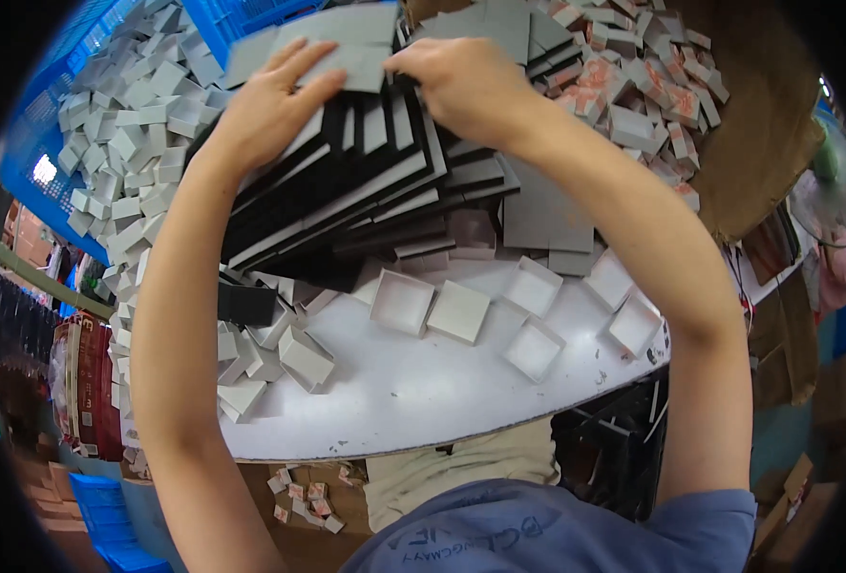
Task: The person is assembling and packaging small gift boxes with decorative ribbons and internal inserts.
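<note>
My left hand (268, 110) lies with spread fingers on top of a grey cardboard sheet (370, 43) at the far side of the table. The right hand (471, 91) is closed, its thumb and forefinger pinched at the right edge of that sheet. Under both hands rises a leaning, fanned stack of cardboard pieces (347, 205), black and pale grey by turns. Part of the stack is hidden by my hands and the sheet. Small open white box parts (404, 302) lie on the white table (385, 406) in front of the stack.
Grey-white box parts (122, 143) heap up at the left by a blue plastic crate (39, 177). At the far right is a pile of white and orange-printed box parts (633, 81). More grey sheets (547, 215) lie right of the stack. The table's curved front edge is near my body.
</note>
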A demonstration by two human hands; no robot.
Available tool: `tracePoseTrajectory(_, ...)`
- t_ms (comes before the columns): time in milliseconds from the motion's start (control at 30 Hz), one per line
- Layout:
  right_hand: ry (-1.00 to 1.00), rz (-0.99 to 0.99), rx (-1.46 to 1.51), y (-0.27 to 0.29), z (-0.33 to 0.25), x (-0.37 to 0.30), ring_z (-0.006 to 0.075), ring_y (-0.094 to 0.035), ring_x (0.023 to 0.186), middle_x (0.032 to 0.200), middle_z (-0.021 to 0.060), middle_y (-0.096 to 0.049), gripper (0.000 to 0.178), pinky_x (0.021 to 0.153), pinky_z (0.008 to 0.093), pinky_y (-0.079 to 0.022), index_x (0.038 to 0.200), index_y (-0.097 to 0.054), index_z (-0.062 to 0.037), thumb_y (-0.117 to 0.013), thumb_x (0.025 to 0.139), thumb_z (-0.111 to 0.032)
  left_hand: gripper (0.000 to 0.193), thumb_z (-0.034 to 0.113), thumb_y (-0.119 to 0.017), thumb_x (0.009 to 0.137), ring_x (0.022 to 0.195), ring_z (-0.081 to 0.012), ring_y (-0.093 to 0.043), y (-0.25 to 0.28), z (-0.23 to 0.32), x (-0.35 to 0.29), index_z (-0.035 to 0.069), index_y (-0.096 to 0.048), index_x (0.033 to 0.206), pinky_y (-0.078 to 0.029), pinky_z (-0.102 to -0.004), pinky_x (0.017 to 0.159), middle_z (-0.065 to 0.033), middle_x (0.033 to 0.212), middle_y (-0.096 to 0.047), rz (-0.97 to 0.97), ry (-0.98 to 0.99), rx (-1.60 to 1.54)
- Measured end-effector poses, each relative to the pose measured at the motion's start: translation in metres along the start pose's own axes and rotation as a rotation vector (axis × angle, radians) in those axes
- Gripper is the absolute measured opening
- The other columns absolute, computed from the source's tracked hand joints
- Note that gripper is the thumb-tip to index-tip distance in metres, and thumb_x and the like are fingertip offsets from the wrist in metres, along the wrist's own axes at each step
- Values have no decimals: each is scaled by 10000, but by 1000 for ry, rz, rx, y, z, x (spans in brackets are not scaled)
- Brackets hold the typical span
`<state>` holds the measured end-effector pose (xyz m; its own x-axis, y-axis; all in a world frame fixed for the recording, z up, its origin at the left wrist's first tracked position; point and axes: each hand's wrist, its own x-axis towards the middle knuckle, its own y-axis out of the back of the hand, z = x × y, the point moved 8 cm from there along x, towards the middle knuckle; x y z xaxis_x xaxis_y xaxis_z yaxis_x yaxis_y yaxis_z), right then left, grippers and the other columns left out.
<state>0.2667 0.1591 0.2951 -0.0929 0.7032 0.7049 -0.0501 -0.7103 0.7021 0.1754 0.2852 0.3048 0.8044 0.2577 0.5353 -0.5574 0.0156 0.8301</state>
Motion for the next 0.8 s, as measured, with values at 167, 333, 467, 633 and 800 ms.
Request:
tracePoseTrajectory(167, 114, 295, 135, 51, -18, -95, 264, -612, 821, 943, 73, -637, 327, 662, 367, -493, 993, -641, -123, -588, 679, -48, 486, 369, -556, 843, 1317, -296, -210, 14, -22, 2, 103, -500, 1245, -176, -454, 1037, -105, 1418, -279, -101, 8, -242)
tracePoseTrajectory(333, -19, -48, -70, 59, -39, -253, 228, -590, 830, 967, 79, -613, 390, 682, 323, -451, 1020, -641, -121, -614, 635, -67, 423, 249, -613, 815, 1232, -278, -318, 4, 58, -54, 90, -537, 1200, -288, -410, 958, -94, 1304, -392, 85, -193, -126)
tracePoseTrajectory(467, -239, -363, -31, 42, -51, -329, 257, -555, 954, 1084, 128, -564, 499, 784, 343, -438, 1081, -595, -78, -643, 584, -81, 443, 130, -662, 689, 1165, -248, -442, -83, 181, -142, 107, -578, 1123, -295, -456, 969, -95, 1259, -495, -83, -477, -132)
tracePoseTrajectory(633, -373, -537, 159, 19, -46, -337, 318, -487, 1073, 1245, 180, -468, 444, 869, 378, -427, 1063, -548, 47, -637, 639, -51, 254, 170, -664, 703, 1279, -329, -277, -189, 201, -217, 108, -600, 942, -218, -509, 1000, -113, 1388, -348, -335, -358, -58)
tracePoseTrajectory(800, -290, -605, 154, -4, -41, -338, 343, -475, 1096, 1262, 203, -456, 378, 901, 390, -411, 1015, -552, 74, -612, 684, -98, 140, 152, -666, 730, 1250, -402, -288, -172, 195, -262, 52, -571, 753, -240, -491, 1000, -176, 1384, -336, -493, -154, -348)
